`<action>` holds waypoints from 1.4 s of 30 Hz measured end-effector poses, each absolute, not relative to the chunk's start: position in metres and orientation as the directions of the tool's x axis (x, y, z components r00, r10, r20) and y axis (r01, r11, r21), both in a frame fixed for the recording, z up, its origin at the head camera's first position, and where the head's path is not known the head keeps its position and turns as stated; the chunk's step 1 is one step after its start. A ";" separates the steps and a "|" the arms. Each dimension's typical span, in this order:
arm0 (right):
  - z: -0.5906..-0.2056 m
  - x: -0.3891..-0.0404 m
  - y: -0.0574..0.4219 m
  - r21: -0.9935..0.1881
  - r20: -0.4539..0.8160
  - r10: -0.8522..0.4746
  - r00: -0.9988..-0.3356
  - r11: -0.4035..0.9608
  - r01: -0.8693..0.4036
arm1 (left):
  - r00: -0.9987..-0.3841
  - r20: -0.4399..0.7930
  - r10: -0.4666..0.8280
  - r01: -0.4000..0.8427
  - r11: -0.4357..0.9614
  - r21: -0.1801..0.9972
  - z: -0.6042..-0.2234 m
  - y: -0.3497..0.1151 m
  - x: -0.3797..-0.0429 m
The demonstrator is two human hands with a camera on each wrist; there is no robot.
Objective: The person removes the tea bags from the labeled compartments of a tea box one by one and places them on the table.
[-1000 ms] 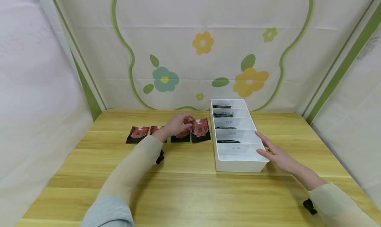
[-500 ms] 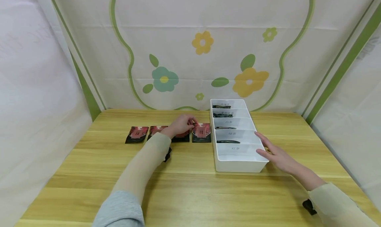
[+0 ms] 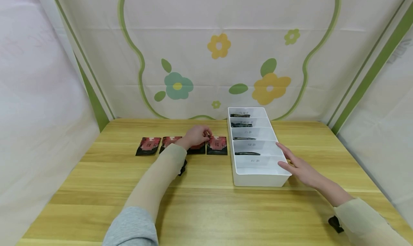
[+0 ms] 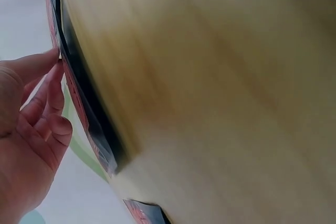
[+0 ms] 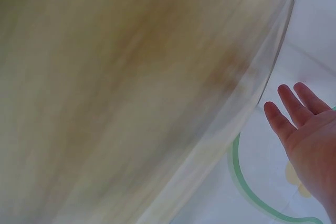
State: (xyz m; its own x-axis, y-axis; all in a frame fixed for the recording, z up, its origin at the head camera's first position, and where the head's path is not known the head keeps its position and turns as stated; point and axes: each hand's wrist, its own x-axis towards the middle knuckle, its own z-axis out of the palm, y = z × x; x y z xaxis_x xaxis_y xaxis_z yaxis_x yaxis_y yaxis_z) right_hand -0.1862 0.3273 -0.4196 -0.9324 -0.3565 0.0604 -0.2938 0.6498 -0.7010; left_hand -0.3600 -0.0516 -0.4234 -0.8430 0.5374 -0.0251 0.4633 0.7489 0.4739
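Several red-and-black tea sachets lie in a row on the wooden table (image 3: 206,210) in the head view. My left hand (image 3: 195,136) pinches the upper left corner of the rightmost sachet (image 3: 217,147) between thumb and fingers. Beneath that hand, another sachet (image 3: 196,151) is partly covered. In the left wrist view, the thumb and fingertips meet at a sachet edge (image 4: 79,93). To the right stands a white divided box (image 3: 259,180) with labelled compartments. Fingers extended, my right hand (image 3: 301,170) rests against the box's right rim.
Dark thin packets (image 3: 247,153) stand in several box compartments; the nearest compartment shows only its white walls. Two more sachets, the leftmost (image 3: 148,146) and its neighbour (image 3: 171,141), lie at the left. A flowered curtain (image 3: 206,66) hangs behind the table.
The rightmost sachet has been turned straight, lowered level with the others and then shifted slightly left. My left hand moved a little right and down. My right hand and the box stayed put.
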 end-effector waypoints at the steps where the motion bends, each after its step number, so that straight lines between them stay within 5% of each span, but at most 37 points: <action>1: -0.420 -0.186 0.327 -0.701 0.060 -0.356 -0.933 0.650 -0.294 | -0.844 -0.028 0.535 0.463 0.754 0.466 -0.424 -0.051 -0.361; 15: -0.420 -0.186 0.327 -0.702 0.052 -0.350 -0.935 0.653 -0.283 | -0.875 -0.045 0.481 0.396 0.767 0.504 -0.426 -0.052 -0.358; 28: -0.423 -0.188 0.329 -0.698 0.050 -0.349 -0.936 0.658 -0.283 | -0.726 -0.042 0.687 0.564 0.628 0.536 -0.423 -0.054 -0.348; 42: -0.424 -0.188 0.330 -0.694 0.051 -0.343 -0.938 0.663 -0.280 | -0.754 -0.044 0.656 0.533 0.649 0.543 -0.425 -0.046 -0.346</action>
State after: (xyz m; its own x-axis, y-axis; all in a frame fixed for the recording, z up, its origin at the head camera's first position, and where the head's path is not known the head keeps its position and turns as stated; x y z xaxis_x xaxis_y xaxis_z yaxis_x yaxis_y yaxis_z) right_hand -0.1879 0.3295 -0.4239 -0.9380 -0.3429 0.0512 -0.2803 0.6631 -0.6941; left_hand -0.3464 -0.0461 -0.4247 -0.7535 0.6559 -0.0444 0.5329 0.6489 0.5430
